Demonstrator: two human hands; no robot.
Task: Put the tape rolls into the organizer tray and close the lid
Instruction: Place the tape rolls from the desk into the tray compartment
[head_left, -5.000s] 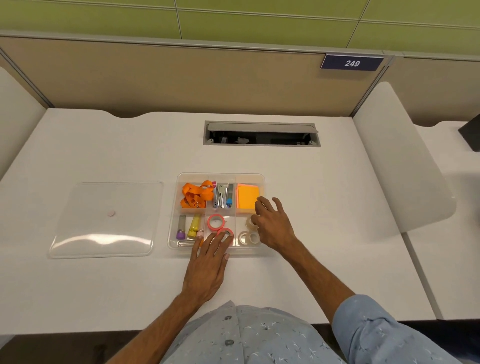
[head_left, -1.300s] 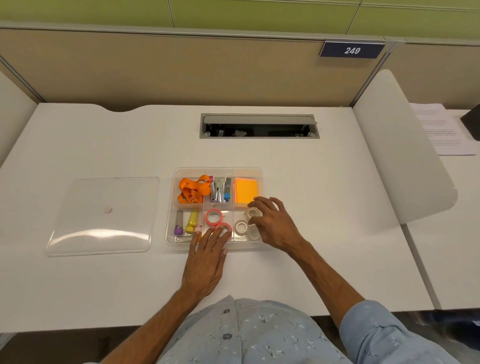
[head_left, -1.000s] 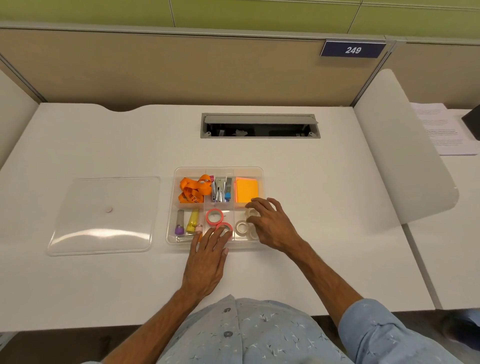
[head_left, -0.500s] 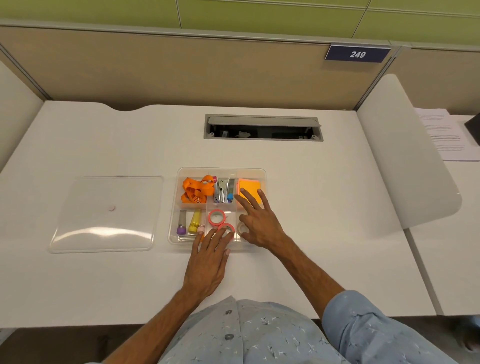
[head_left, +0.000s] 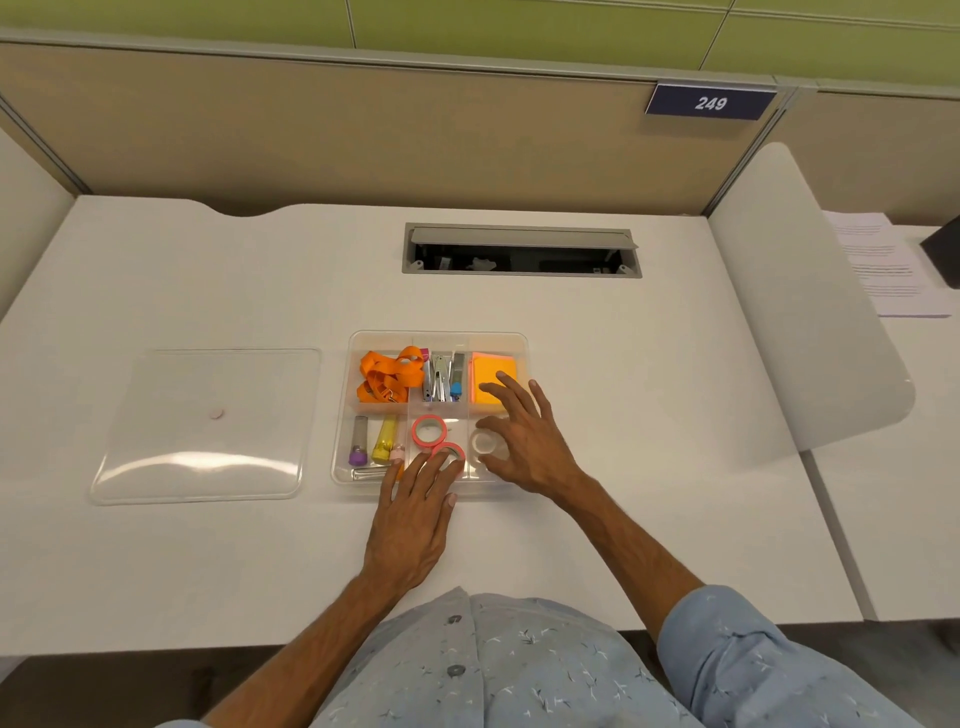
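Note:
A clear organizer tray (head_left: 523, 348) sits mid-desk. Its front middle compartment holds two pink tape rolls (head_left: 429, 431), one behind the other. A white tape roll (head_left: 484, 442) lies in the front right compartment; any others there are hidden under my right hand (head_left: 524, 436), which hovers over that compartment with fingers spread and nothing in it. My left hand (head_left: 415, 512) lies flat on the desk, fingertips on the tray's front edge by the nearer pink roll (head_left: 453, 451). The clear lid (head_left: 202, 426) lies flat to the tray's left.
The tray also holds an orange lanyard (head_left: 387, 374), a stapler (head_left: 441, 376), orange sticky notes (head_left: 493, 379) and small markers (head_left: 384, 439). A cable hatch (head_left: 519, 249) is open at the back. A white divider panel (head_left: 800, 312) stands on the right, with papers (head_left: 883, 270) beyond.
My right hand has lifted off the white tape rolls and spread its fingers, shifting slightly back toward the sticky notes. My left hand has stayed on the tray's front edge.

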